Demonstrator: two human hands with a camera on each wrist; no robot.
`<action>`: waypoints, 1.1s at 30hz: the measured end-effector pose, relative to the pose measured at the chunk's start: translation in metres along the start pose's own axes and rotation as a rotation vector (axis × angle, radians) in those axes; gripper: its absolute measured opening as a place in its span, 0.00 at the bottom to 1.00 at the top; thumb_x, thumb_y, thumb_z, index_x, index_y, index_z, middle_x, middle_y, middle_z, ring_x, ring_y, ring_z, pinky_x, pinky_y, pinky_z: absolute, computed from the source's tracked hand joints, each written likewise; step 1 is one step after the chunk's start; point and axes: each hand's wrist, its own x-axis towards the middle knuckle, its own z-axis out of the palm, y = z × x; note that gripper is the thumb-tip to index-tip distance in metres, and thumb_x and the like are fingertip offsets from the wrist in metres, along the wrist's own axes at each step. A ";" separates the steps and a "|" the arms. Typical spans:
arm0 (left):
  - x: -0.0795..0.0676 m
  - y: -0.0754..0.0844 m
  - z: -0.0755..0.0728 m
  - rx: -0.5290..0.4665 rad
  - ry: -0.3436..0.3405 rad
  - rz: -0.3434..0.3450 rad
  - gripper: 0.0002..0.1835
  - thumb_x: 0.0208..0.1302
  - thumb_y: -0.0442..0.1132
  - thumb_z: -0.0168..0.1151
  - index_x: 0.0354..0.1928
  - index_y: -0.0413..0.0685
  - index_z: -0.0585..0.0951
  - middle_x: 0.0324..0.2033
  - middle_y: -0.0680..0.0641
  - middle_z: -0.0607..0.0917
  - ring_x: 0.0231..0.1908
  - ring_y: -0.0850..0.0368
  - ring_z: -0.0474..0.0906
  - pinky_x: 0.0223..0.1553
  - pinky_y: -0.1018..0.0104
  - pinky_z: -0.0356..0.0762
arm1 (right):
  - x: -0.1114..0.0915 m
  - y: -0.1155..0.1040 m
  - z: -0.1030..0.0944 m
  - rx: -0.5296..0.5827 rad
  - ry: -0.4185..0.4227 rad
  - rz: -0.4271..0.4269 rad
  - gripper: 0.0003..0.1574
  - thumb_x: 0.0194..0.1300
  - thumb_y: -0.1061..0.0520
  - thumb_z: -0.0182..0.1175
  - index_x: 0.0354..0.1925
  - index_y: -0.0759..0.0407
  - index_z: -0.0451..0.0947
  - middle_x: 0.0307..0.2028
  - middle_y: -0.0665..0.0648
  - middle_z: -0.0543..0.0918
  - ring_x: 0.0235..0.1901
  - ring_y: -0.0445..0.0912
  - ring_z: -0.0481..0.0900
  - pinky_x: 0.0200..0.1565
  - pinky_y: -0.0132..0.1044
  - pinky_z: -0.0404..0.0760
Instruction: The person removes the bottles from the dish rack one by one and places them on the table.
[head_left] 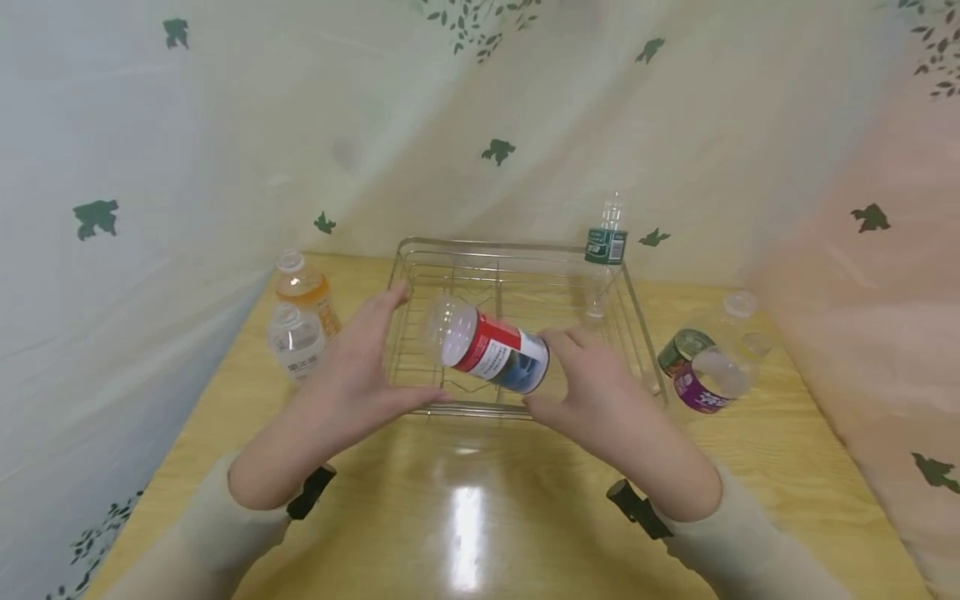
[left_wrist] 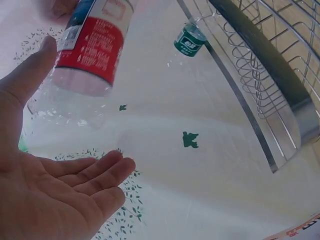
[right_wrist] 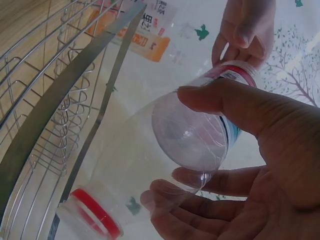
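Note:
My right hand [head_left: 600, 383] grips a clear plastic bottle [head_left: 495, 350] with a red, white and blue label, its fingers and thumb round one end. The bottle lies tilted over the wire rack [head_left: 517, 411]. In the right wrist view, the bottle's neck [right_wrist: 92, 212] carries a red ring and points to the lower left. My left hand [head_left: 348, 367] is beside the bottle's other end, thumb and fingers spread, holding nothing. Seen from the left wrist, the palm [left_wrist: 55, 200] faces up with the labelled bottle [left_wrist: 92, 47] above it.
A green-labelled bottle [head_left: 606, 246] stands in the rack's right back corner. Left of the rack are an orange-labelled bottle [head_left: 303, 287] and a clear bottle [head_left: 296, 337]. To the right stand a green-labelled bottle [head_left: 684, 350] and a purple-labelled bottle [head_left: 701, 392]. A patterned curtain [head_left: 420, 150] hangs behind.

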 end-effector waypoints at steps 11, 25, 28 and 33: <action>0.005 0.013 -0.001 0.100 -0.152 0.022 0.61 0.44 0.56 0.85 0.76 0.40 0.60 0.68 0.40 0.70 0.65 0.45 0.68 0.61 0.45 0.74 | -0.005 -0.006 0.012 -0.085 -0.020 -0.100 0.41 0.50 0.53 0.79 0.61 0.62 0.76 0.48 0.58 0.80 0.45 0.51 0.79 0.44 0.47 0.85; 0.001 0.029 0.036 0.512 -0.214 0.189 0.47 0.43 0.57 0.85 0.58 0.32 0.77 0.50 0.41 0.83 0.51 0.41 0.78 0.59 0.48 0.77 | -0.013 -0.014 0.029 -0.203 -0.038 -0.191 0.39 0.46 0.55 0.82 0.53 0.65 0.77 0.37 0.55 0.76 0.34 0.46 0.72 0.32 0.35 0.78; 0.000 0.031 0.042 0.553 -0.204 0.243 0.43 0.41 0.55 0.86 0.53 0.33 0.78 0.47 0.40 0.83 0.51 0.42 0.80 0.66 0.47 0.69 | -0.013 -0.018 0.031 -0.210 -0.044 -0.186 0.39 0.46 0.55 0.82 0.54 0.65 0.77 0.39 0.56 0.76 0.35 0.47 0.73 0.32 0.35 0.79; -0.002 0.032 0.048 0.541 -0.174 0.321 0.38 0.40 0.51 0.87 0.48 0.35 0.80 0.42 0.41 0.83 0.47 0.43 0.81 0.64 0.47 0.72 | -0.014 -0.022 0.033 -0.237 -0.042 -0.198 0.39 0.46 0.54 0.83 0.53 0.66 0.77 0.40 0.58 0.77 0.37 0.48 0.74 0.33 0.36 0.81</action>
